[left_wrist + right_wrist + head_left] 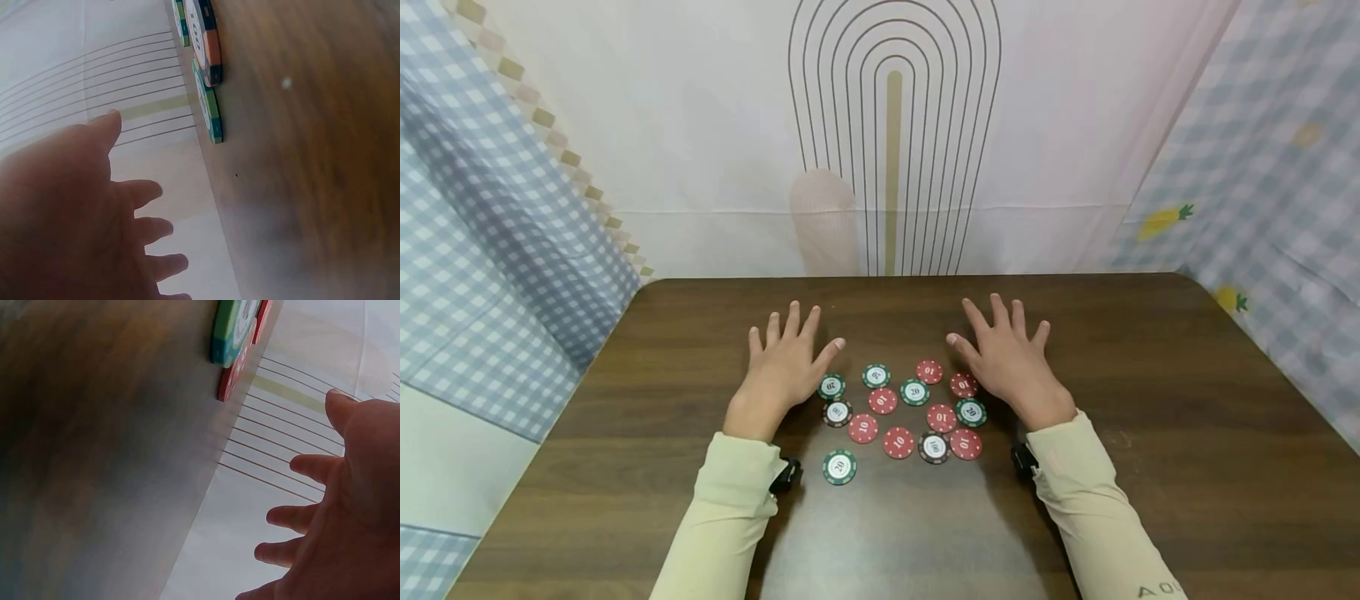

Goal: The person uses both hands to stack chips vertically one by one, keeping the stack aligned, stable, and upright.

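Several poker chips lie flat and loosely spread between the two hands: red ones marked 10, such as this red chip [898, 442], green ones marked 20, such as this green chip [839, 467], and two black-rimmed ones, among them a black chip [934, 447]. My left hand [782, 367], fingers spread and straight, is at the left of the group, nearest a green chip [831, 386]. On the other side my right hand [1011, 362] is likewise spread, beside a red chip [964, 385]. Both wrist views show the palms holding nothing.
The chips are on a brown wooden table [662, 500] with rounded far corners. A white patterned cloth [700, 125] hangs behind its far edge. Blue checked cloth [497, 208] hangs on the left, and more checked cloth [1262, 167] on the right.
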The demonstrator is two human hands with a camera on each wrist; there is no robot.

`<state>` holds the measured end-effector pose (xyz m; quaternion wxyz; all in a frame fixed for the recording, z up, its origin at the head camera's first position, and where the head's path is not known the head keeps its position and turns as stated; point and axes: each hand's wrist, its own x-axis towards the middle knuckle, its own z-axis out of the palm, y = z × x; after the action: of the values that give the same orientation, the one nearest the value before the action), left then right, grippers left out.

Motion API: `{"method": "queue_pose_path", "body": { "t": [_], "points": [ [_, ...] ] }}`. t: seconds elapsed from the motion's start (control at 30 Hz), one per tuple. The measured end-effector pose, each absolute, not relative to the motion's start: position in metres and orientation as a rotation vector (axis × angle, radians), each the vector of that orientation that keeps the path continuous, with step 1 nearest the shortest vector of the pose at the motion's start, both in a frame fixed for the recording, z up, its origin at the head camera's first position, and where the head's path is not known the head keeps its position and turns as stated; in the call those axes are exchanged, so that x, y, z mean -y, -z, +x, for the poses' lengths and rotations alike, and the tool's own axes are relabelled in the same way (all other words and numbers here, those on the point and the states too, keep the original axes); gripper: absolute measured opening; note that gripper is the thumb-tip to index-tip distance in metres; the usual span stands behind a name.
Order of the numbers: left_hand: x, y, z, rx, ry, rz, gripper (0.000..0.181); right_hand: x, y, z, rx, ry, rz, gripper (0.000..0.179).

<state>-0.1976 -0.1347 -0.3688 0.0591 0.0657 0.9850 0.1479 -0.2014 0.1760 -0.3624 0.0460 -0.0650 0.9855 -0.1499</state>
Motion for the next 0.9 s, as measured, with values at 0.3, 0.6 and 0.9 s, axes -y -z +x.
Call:
{"method": "queue_pose_path", "body": {
  "t": [0.3,0.6,0.9],
  "points": [
    [0.135,0.363,-0.198,-2.916,-0.443,0.239,0.076,-0.175,0.355,-0.203,-2.965,0.467,-0.217,0.073],
    [0.133,0.36,-0.195,-2.824,-0.414,0.259,0.074,-0.172,0.352,-0.198,-2.827,0.431,-0.256,0.073],
    [0.128,0.366,-0.194,-2.793,-0.367,0.289,0.07,-0.171,0.353,-0.192,-2.792,0.459,-0.364,0.065]
  ]
}}
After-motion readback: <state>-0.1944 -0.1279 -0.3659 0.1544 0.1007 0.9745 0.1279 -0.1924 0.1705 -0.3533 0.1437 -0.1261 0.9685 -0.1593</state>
